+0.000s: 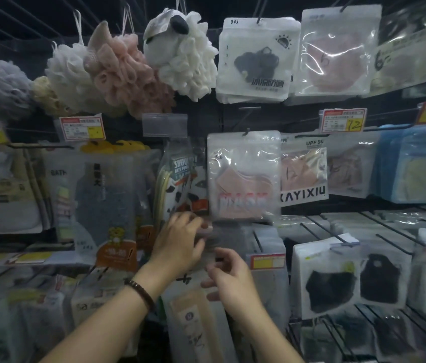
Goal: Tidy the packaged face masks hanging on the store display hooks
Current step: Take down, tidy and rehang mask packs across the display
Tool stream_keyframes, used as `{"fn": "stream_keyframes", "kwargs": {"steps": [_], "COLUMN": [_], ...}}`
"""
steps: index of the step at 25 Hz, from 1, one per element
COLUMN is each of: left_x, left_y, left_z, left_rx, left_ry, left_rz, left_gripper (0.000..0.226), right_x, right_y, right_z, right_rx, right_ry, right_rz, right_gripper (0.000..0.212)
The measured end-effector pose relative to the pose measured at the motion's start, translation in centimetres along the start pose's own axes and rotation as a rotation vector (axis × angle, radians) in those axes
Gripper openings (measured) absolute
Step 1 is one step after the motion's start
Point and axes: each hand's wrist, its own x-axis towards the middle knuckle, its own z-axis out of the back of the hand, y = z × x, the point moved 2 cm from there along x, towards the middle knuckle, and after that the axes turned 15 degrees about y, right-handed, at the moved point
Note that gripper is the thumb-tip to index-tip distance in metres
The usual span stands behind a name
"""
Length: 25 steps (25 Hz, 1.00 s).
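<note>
Hanging mid-row: a clear plastic pack of pink face masks [243, 179] sits square on its hook, just above our hands.
Left hand [180, 242]: our fingers curl round the left edge of a blurred clear plastic packet [210, 237] just beneath the pink pack, gripping it.
Right hand [233, 279]: lower and to the right, thumb and forefinger bent toward that packet's bottom edge; we cannot tell whether they pinch it.
Left wrist: a dark beaded bracelet [140, 290].
Lower right: white packs of black face masks [329, 281] on hooks.
Top row: pastel mesh bath puffs [128, 72] on cords.
</note>
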Motion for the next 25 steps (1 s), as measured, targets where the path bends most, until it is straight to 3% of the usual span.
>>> {"fn": "stream_keyframes", "kwargs": {"steps": [3, 6, 10, 18, 22, 25], "left_x": [0.7, 0.8, 1.6, 2.4, 2.7, 3.1], "left_y": [1.2, 1.5, 1.9, 2.5, 2.0, 2.5], "left_z": [-0.4, -1.3, -1.6, -0.9, -0.7, -0.2], "left_rx": [-0.092, -0.198, -0.205, -0.082, 0.118, 0.041], "left_ry": [0.092, 0.199, 0.134, 0.161, 0.229, 0.312], "left_rz": [0.031, 0.031, 0.030, -0.026, -0.099, -0.079], "left_gripper": [0.039, 0.043, 0.038, 0.039, 0.032, 0.032], "right_x": [0.7, 0.4, -0.1, -0.6, -0.6, -0.6], "right_y": [-0.9, -0.6, -0.7, -0.5, -0.3, -0.2], "right_z": [-0.1, -0.4, -0.9, -1.3, -1.1, -1.1], "right_rx": [-0.087, 0.018, 0.035, 0.072, 0.068, 0.062], "right_ry": [-0.081, -0.069, -0.066, -0.049, -0.040, -0.032], "right_rz": [0.000, -0.013, -0.046, -0.051, -0.030, -0.026], "right_gripper": [0.047, 0.054, 0.061, 0.065, 0.065, 0.065]}}
